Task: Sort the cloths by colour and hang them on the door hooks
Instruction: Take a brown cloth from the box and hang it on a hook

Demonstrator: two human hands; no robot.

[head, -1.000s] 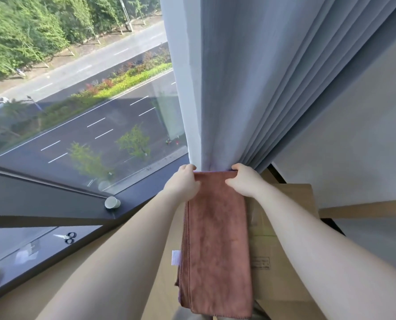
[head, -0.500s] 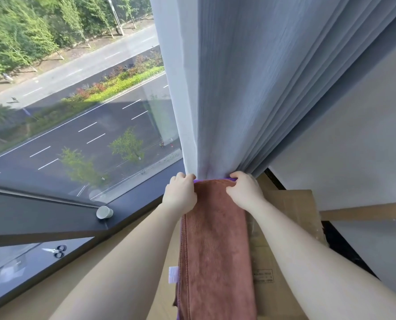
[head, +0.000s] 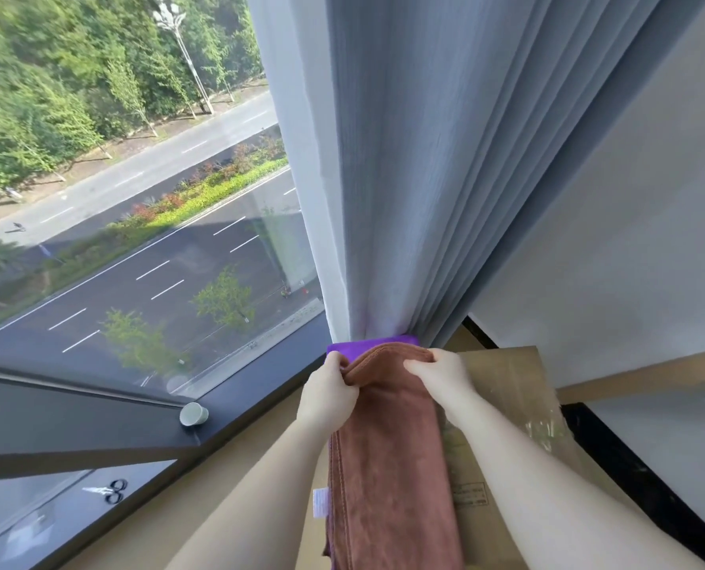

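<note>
Head view: brown cloth (head: 391,446) hanging long and limp from the foot of the curtain (head: 404,178), over a purple cloth (head: 363,346), top fold pinched at its corners by left hand (head: 328,399) and right hand (head: 441,374); likely soft, light, floppy, best gripped along that fold.

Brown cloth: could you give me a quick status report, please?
Left hand, right hand: both pinching brown cloth at top fold. Purple cloth peeks out behind it. Curtain hangs directly behind.
</note>
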